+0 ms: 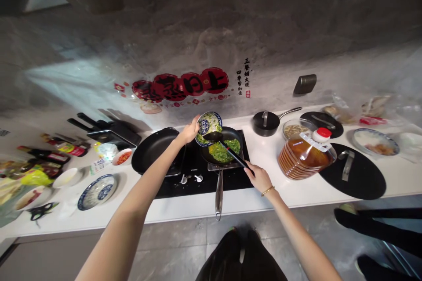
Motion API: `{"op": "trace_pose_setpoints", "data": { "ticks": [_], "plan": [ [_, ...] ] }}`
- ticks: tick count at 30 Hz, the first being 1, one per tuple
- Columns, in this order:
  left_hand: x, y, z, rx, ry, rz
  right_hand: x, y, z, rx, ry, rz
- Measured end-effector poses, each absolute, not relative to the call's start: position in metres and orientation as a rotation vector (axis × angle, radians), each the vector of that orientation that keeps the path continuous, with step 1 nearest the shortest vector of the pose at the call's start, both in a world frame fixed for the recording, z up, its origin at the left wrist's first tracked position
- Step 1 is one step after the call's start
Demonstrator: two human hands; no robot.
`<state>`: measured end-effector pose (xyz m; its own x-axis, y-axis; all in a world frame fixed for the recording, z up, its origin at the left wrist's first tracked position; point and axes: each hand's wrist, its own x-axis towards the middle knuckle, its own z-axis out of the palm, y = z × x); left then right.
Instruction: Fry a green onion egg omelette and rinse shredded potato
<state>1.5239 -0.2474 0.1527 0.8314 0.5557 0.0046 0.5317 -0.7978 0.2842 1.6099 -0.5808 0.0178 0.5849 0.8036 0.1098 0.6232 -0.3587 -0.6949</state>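
My left hand (189, 132) grips the rim of a blue-patterned bowl (208, 126), tilted over a black frying pan (223, 148) on the stove. A green chopped mixture (227, 149) lies in the pan and coats the bowl's inside. My right hand (259, 177) is closed on the handle of a black spatula (227, 148), whose head reaches to the bowl's lower edge above the pan. The pan's steel handle (219, 193) points toward me.
A second, empty black pan (154, 149) sits left on the black cooktop (204, 175). A large oil jug (306, 153), black lids (354, 171), a small pot (265, 123) and plates stand right. Left are sauce bottles (56, 149), a blue plate (96, 190), small dishes and scissors (39, 211). Another person's legs (379, 228) are at the right.
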Motion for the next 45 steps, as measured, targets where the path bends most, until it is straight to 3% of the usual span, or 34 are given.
{"op": "trace_pose_setpoints", "data": {
  "ticks": [5, 17, 27, 34, 40, 45],
  "plan": [
    [1.527, -0.255, 0.150, 2.681, 0.764, 0.183, 1.594, -0.563, 0.030, -1.960, -0.951, 0.280],
    [1.525, -0.255, 0.163, 2.665, 0.779, 0.215, 1.619, -0.596, 0.028, -2.217, -1.134, 0.226],
    [1.530, -0.247, 0.154, 2.638, 0.753, 0.347, 1.601, -0.578, 0.031, -1.778, -0.957, 0.460],
    [1.527, -0.249, 0.162, 2.680, 0.778, 0.316, 1.627, -0.604, 0.031, -2.212, -1.133, 0.232],
    [1.539, -0.254, 0.154, 2.711, 0.784, 0.165, 1.620, -0.574, 0.046, -2.288, -1.145, 0.069],
    [1.545, -0.249, 0.153, 2.705, 0.840, 0.156, 1.617, -0.562, 0.036, -2.339, -1.085, 0.152]
  ]
}}
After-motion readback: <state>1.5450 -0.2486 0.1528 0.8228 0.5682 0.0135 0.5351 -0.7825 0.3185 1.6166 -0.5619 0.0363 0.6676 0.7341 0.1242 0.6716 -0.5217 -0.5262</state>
